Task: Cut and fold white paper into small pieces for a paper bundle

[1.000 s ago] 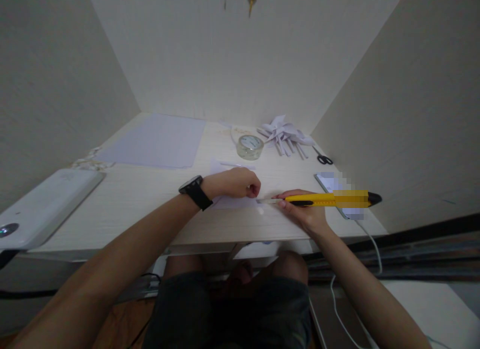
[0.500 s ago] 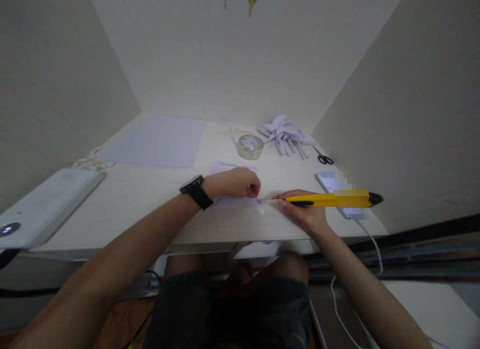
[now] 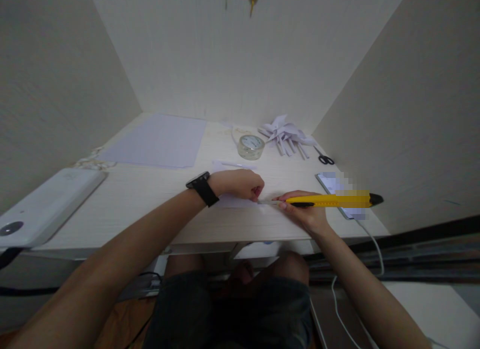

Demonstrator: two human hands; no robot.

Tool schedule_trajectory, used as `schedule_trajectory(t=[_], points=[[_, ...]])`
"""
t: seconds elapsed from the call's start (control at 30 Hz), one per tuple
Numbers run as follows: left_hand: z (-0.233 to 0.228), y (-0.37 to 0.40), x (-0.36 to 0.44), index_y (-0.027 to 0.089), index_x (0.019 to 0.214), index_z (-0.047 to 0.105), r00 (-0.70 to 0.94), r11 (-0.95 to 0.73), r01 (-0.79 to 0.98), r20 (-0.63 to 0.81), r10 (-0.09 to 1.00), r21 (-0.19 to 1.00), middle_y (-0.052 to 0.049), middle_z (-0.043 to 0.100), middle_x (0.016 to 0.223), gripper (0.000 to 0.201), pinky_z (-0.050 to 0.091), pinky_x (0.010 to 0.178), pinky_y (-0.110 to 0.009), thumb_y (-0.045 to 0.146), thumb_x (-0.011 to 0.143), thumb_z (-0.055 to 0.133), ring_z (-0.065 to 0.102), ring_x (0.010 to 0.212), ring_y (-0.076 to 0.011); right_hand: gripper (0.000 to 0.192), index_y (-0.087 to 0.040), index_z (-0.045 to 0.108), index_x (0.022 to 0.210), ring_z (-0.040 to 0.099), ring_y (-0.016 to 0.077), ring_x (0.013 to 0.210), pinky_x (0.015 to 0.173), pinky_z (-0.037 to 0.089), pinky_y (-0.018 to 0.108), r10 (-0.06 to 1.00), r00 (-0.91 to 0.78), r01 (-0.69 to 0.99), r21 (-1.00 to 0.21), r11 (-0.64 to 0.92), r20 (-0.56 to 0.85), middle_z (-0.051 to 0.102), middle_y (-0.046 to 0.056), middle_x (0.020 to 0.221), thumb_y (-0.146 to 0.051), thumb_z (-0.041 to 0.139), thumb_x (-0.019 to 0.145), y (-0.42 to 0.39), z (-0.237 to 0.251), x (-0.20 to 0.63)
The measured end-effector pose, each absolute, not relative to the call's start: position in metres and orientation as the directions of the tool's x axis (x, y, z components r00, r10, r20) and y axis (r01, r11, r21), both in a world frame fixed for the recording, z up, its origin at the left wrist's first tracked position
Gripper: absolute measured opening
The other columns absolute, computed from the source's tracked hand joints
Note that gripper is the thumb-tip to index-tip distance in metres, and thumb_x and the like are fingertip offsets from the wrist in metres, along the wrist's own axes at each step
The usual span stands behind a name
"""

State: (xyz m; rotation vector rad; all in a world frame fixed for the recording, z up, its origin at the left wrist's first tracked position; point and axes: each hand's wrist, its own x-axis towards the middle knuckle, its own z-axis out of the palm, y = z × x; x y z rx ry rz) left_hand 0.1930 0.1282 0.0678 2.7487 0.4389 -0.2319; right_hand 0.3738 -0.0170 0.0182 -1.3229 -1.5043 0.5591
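Yellow cutter knife [image 3: 326, 201], held in the right hand [image 3: 310, 216] over the counter [image 3: 225, 226].
Its long body has a black end [image 3: 376, 199]; the pale blade [image 3: 267, 202] points toward the left hand [image 3: 240, 183], curled above white paper [image 3: 236, 203], its grip I cannot tell. Farther lies a tape roll [image 3: 251, 149].

Your view is dim, with deep shadow under the desk [image 3: 150, 189]. Pixelation partly blots the phone [image 3: 330, 183] and yellow cutter [image 3: 318, 201]; light perhaps falls from above.
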Motion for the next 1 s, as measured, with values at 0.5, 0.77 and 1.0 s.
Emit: schedule_trajectory(t=[0.5, 0.77, 1.0], points=[[0.081, 0.126, 0.21, 0.017, 0.09, 0.078, 0.883, -0.889, 0.385, -0.381, 0.276, 0.248, -0.007, 0.075, 0.083, 0.021, 0.04, 0.062, -0.028, 0.028, 0.076, 0.068, 0.057, 0.064, -0.0158, 0.012, -0.025, 0.076, 0.08, 0.074, 0.0272, 0.084, 0.079, 0.063, 0.042, 0.926, 0.077, 0.413, -0.857, 0.308, 0.37, 0.079, 0.005, 0.089, -0.036, 0.077, 0.076, -0.018, 0.016, 0.376], [0.08, 0.127, 0.214, 0.013, 0.093, 0.077, 0.875, -0.9, 0.361, -0.421, 0.237, 0.245, -0.007, 0.074, 0.082, 0.023, 0.04, 0.061, -0.027, 0.022, 0.078, 0.062, 0.056, 0.065, -0.0156, 0.009, -0.026, 0.077, 0.084, 0.073, 0.0296, 0.095, 0.089, 0.06, 0.047, 0.92, 0.067, 0.399, -0.856, 0.329, 0.386, 0.078, 0.005, 0.093, -0.032, 0.077, 0.077, -0.017, 0.012, 0.379], [0.077, 0.132, 0.211, 0.013, 0.09, 0.076, 0.89, -0.878, 0.352, -0.407, 0.206, 0.325, -0.006, 0.072, 0.079, 0.022, 0.039, 0.06, -0.026, 0.021, 0.077, 0.061, 0.054, 0.063, -0.0148, 0.008, -0.025, 0.077, 0.084, 0.073, 0.0313, 0.098, 0.093, 0.059, 0.048, 0.916, 0.071, 0.442, -0.836, 0.326, 0.395, 0.078, 0.006, 0.091, -0.031, 0.077, 0.078, -0.019, 0.015, 0.378]])
